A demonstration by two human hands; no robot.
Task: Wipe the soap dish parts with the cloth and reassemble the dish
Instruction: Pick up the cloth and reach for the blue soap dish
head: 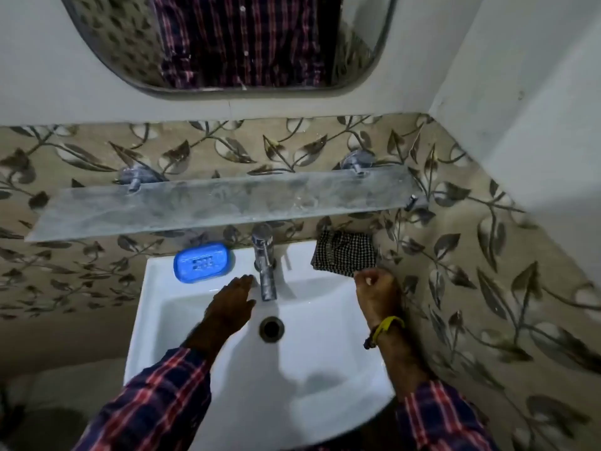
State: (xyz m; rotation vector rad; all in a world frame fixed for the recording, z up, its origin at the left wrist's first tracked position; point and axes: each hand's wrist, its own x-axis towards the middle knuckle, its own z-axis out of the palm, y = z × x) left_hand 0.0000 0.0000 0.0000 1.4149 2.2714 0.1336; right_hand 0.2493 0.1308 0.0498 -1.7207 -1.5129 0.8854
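While my left hand [232,302] reaches flat over the sink [182,320] basin, fingers straight beside the tap [265,265], my right hand [379,292] curls loosely at the back right corner, just touching the checked cloth [344,255]. Blue soap dish [203,262] sits assembled at the back left corner.

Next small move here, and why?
Probably: the right hand, hanging with fingers curled and holding nothing, closes on the checked cloth lying just beyond it at the sink's back right corner. The blue soap dish sits assembled at the back left, with the left hand open beside the tap, so nothing has been wiped yet.
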